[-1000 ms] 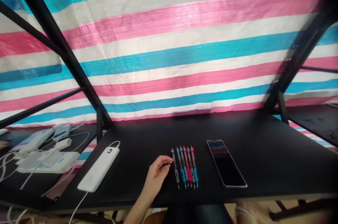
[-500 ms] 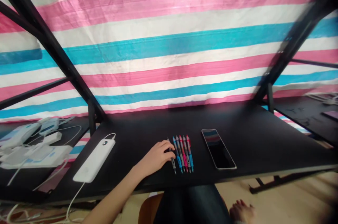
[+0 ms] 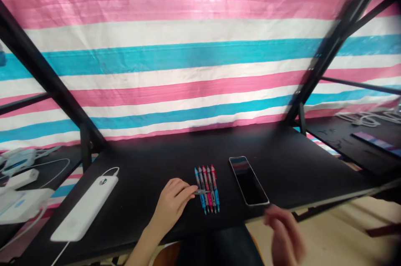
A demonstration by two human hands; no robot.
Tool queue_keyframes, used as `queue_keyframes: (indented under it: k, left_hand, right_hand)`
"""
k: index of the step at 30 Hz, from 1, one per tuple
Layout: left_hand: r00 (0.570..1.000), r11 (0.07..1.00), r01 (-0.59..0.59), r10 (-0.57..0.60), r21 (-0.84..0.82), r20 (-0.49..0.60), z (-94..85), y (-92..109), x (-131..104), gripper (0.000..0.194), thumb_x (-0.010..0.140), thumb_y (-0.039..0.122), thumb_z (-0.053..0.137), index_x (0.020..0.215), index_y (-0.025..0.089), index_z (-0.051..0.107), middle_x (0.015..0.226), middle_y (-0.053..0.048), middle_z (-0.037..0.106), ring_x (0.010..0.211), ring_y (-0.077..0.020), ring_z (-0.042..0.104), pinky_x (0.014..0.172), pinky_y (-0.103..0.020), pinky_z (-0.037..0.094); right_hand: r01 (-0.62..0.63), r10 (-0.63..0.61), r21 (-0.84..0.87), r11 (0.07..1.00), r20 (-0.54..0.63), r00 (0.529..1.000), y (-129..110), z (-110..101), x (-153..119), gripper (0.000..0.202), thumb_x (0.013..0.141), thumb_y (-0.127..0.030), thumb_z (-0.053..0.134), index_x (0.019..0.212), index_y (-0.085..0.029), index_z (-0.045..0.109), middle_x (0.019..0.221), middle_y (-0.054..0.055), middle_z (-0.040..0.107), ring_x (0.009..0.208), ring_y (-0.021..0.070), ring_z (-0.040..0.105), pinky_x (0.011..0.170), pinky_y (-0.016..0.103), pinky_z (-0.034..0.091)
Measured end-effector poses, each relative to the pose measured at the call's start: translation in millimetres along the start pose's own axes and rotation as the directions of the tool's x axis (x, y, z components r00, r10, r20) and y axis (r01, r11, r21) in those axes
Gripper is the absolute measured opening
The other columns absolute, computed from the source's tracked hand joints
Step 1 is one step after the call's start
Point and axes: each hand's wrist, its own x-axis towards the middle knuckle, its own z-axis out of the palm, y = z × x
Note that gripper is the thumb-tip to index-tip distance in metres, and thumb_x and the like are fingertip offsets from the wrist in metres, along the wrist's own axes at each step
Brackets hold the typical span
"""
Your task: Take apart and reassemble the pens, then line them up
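Grip of the left hand (image 3: 172,199) pinches one thin grey pen (image 3: 199,192), five bright plastic pens (image 3: 206,177) lie unlifted, and the right hand (image 3: 285,234) is too blurry to know.

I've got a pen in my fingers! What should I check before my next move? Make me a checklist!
1. Grey pen held in the left hand's fingers: ok.
2. Five colourful pens lying side by side on the black table: ok.
3. Grey pen clear above the five, not touching them: cannot tell.
4. Black-screened phone apart from the pens: ok.
5. Right hand empty: cannot tell, it's blurry.
6. White, oblong power bank away from both hands: ok.
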Motion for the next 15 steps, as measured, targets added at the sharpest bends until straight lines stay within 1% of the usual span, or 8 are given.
queue_keyframes:
  k: [1, 3, 4, 5, 6, 8, 11, 15]
  left_hand:
    - [1.0, 1.0, 0.005, -0.005, -0.003, -0.023, 3.3, 4.7, 3.6, 0.023, 0.097, 0.013, 0.061, 0.116, 0.021, 0.071, 0.088, -0.005, 0.075, 0.074, -0.0203, 0.066, 0.073, -0.035, 0.054]
    - [0.999, 1.0, 0.011, -0.011, -0.001, -0.051, 9.0, 12.7, 10.8, 0.028, 0.095, 0.014, 0.065, 0.121, 0.023, 0.072, 0.089, -0.006, 0.077, 0.072, -0.0198, 0.067, 0.068, -0.033, 0.053]
    - [0.998, 1.0, 0.017, -0.018, -0.006, -0.063, 10.7, 15.5, 14.0, 0.031, 0.094, 0.013, 0.067, 0.122, 0.024, 0.072, 0.089, -0.005, 0.078, 0.072, -0.0199, 0.068, 0.07, -0.033, 0.053]
    - [0.996, 0.999, 0.039, -0.04, -0.025, -0.077, 11.4, 17.4, 16.5, 0.033, 0.092, 0.014, 0.069, 0.123, 0.027, 0.073, 0.09, -0.005, 0.079, 0.072, -0.0202, 0.07, 0.072, -0.034, 0.054]
    - [0.991, 0.993, 0.089, -0.096, -0.076, -0.095, 11.2, 18.4, 18.2, 0.035, 0.089, 0.014, 0.073, 0.121, 0.029, 0.075, 0.09, -0.004, 0.08, 0.073, -0.0206, 0.071, 0.075, -0.035, 0.054]
    - [0.95, 0.94, 0.243, -0.28, -0.238, -0.137, 9.3, 18.7, 19.2, 0.034, 0.083, 0.015, 0.079, 0.112, 0.034, 0.08, 0.089, -0.003, 0.082, 0.074, -0.0219, 0.073, 0.08, -0.036, 0.055]
    - [0.826, 0.798, 0.418, -0.533, -0.434, -0.186, 9.2, 19.8, 15.1, 0.021, 0.078, 0.017, 0.083, 0.094, 0.031, 0.084, 0.083, -0.003, 0.082, 0.071, -0.0218, 0.073, 0.075, -0.033, 0.056]
    - [0.657, 0.649, 0.522, -0.72, -0.554, -0.223, 24.3, 32.7, 6.7, 0.006, 0.082, 0.019, 0.078, 0.085, 0.024, 0.08, 0.077, -0.003, 0.078, 0.069, -0.0191, 0.072, 0.063, -0.025, 0.055]
  right_hand:
    - [0.016, -0.019, 0.027, 1.0, 0.111, 0.994, -7.2, 21.9, 3.6, 0.041, 0.081, -0.058, 0.075, 0.106, -0.025, 0.073, 0.074, 0.003, 0.068, 0.07, 0.0228, 0.063, 0.063, 0.035, 0.05]
    - [-0.044, -0.032, 0.146, 0.988, 0.481, 0.876, -20.8, 64.9, 13.0, 0.051, 0.09, -0.052, 0.069, 0.133, -0.025, 0.062, 0.074, 0.0, 0.067, 0.066, 0.0188, 0.06, 0.061, 0.03, 0.047]
    - [-0.118, 0.001, 0.156, 0.981, 0.598, 0.801, -26.4, 83.2, 17.8, 0.045, 0.091, -0.049, 0.07, 0.128, -0.024, 0.065, 0.069, -0.001, 0.065, 0.062, 0.0162, 0.057, 0.059, 0.027, 0.046]
    - [-0.147, 0.014, 0.149, 0.978, 0.653, 0.757, -30.6, 98.1, 22.0, 0.036, 0.089, -0.047, 0.074, 0.112, -0.021, 0.073, 0.063, -0.002, 0.062, 0.057, 0.0141, 0.055, 0.055, 0.025, 0.044]
    - [-0.168, 0.026, 0.143, 0.975, 0.682, 0.731, -33.0, 109.3, 25.6, 0.029, 0.086, -0.045, 0.078, 0.096, -0.018, 0.076, 0.059, -0.001, 0.062, 0.053, 0.0125, 0.054, 0.052, 0.024, 0.043]
    - [-0.221, 0.057, 0.151, 0.963, 0.692, 0.72, -32.2, 121.0, 31.0, 0.031, 0.086, -0.048, 0.078, 0.087, -0.017, 0.075, 0.056, -0.002, 0.062, 0.045, 0.0096, 0.049, 0.043, 0.021, 0.039]
    - [-0.3, 0.102, 0.195, 0.934, 0.659, 0.745, -21.4, 122.6, 36.3, 0.034, 0.083, -0.05, 0.08, 0.09, -0.019, 0.07, 0.061, 0.0, 0.068, 0.043, 0.0095, 0.053, 0.039, 0.019, 0.04]
    - [-0.38, 0.152, 0.243, 0.892, 0.632, 0.76, -7.9, 121.3, 37.2, 0.036, 0.079, -0.05, 0.084, 0.084, -0.019, 0.066, 0.06, 0.0, 0.068, 0.042, 0.0088, 0.053, 0.035, 0.016, 0.037]
